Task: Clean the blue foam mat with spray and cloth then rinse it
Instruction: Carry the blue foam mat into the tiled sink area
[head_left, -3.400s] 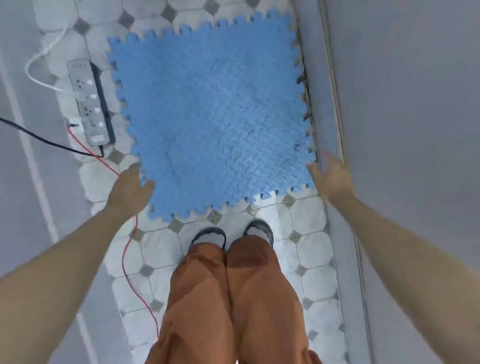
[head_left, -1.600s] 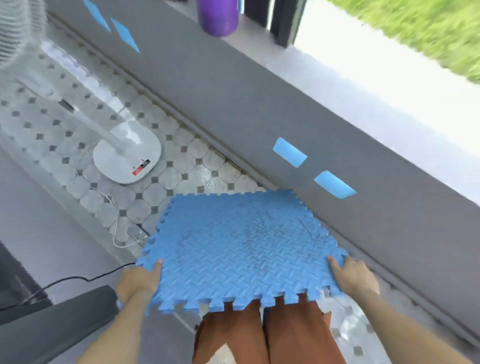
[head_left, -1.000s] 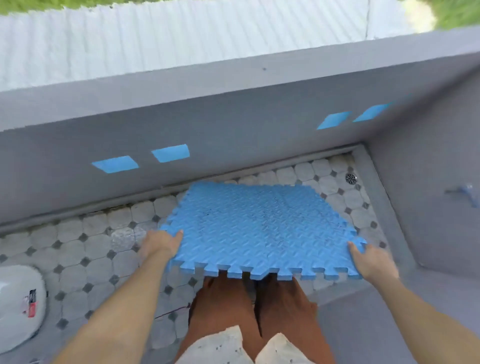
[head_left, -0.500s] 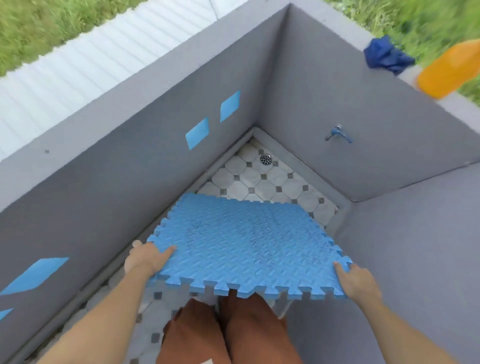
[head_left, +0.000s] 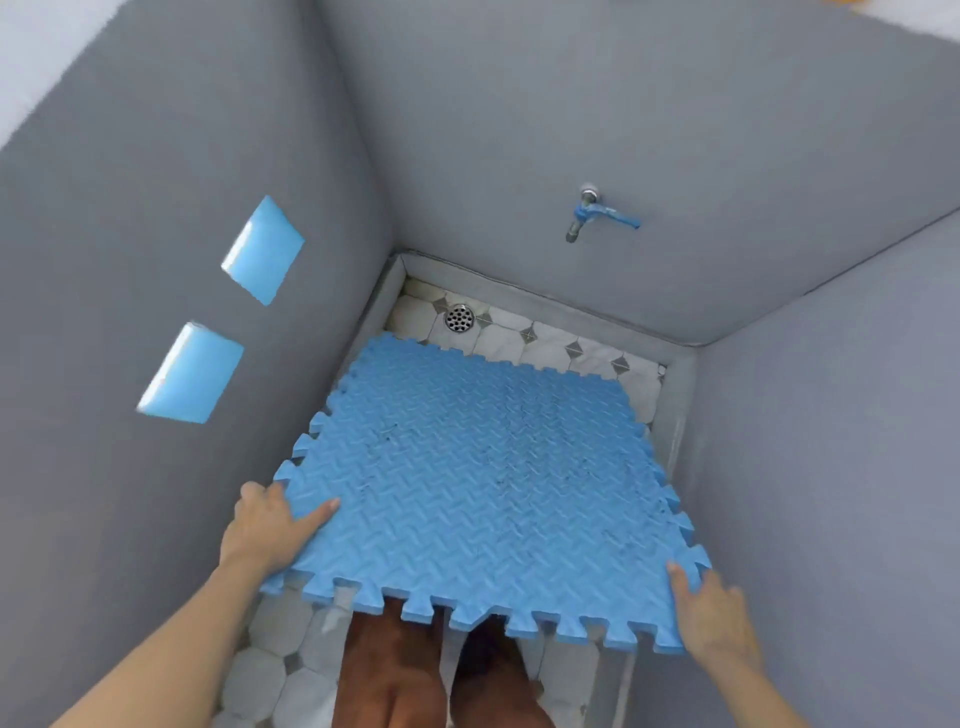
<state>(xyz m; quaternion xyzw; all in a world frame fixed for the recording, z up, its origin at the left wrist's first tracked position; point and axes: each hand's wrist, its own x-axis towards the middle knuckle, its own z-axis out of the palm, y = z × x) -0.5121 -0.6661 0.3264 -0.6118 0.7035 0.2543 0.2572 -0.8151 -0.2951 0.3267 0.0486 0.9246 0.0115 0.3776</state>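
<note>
Both hands clasp the near corners of the square blue foam mat (head_left: 483, 483), left hand (head_left: 270, 525) and right hand (head_left: 711, 613), holding it flat above the tiled floor (head_left: 545, 343), its far edge toward the wall tap (head_left: 597, 215).

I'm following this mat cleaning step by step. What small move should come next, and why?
Probably lower the blue foam mat flat onto the tiled floor: the left hand and right hand hold its near corners raised, with its far edge near the drain, below the tap.
</note>
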